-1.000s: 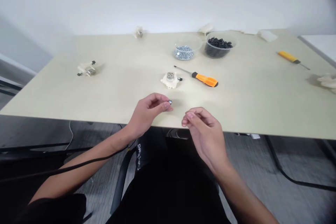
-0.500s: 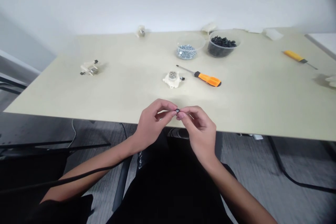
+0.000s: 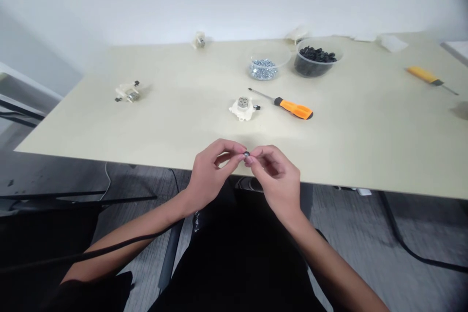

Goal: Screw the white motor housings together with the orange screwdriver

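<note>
My left hand [image 3: 210, 175] and right hand [image 3: 278, 180] met, fingers [image 3: 236, 149] pinching tiny metal part [image 3: 246, 154] just above desk [image 3: 183, 107] edge; white plastic housing [image 3: 243, 109], orange-handled screwdriver [image 3: 294, 109] lay beyond, untouched.

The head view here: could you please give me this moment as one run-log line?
left hand: pinches small round metal part | right hand: pinches same part | nearby: white plastic housing, orange-handled screwdriver

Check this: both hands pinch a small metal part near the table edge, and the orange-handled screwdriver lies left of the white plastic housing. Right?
No: the orange-handled screwdriver lies right of the white plastic housing, not left, as the head view shows. The rest stands.
</note>
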